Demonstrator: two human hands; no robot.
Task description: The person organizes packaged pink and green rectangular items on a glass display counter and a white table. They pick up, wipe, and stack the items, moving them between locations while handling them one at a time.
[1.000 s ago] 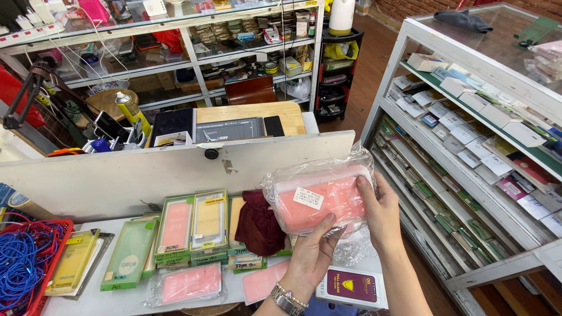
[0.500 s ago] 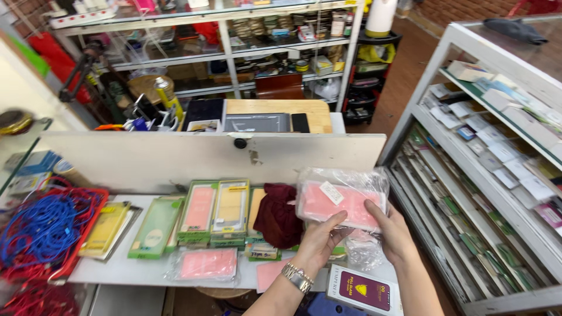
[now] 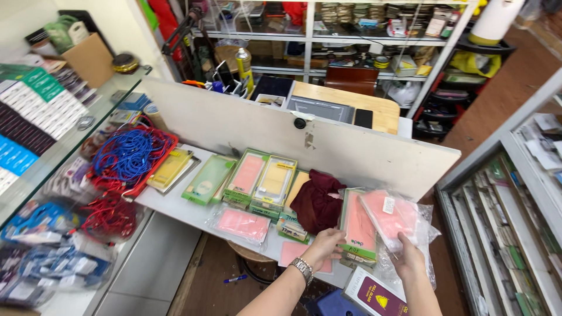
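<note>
- Fingers of the left hand (image 3: 325,243) pinched the lower edge of a green-framed pink case box (image 3: 358,229) lying flat on the white counter (image 3: 175,206).
- Right hand (image 3: 408,259) gripped a crinkly clear bag (image 3: 399,217) of pink cases just beside it.
- Slick plastic might have slipped, nudging the boxes off the counter edge.

I see a flat pink phone case in a green-edged rectangular retail box (image 3: 358,229) lying face up at the near edge of the white counter, its long side running away from me, just right of a crumpled maroon cloth. Beside it on the right, a clear, crinkled plastic bag of pink cases (image 3: 393,217) with a small white label sticker lies tilted, overlapping the box's right edge and spilling past the counter's front.
</note>
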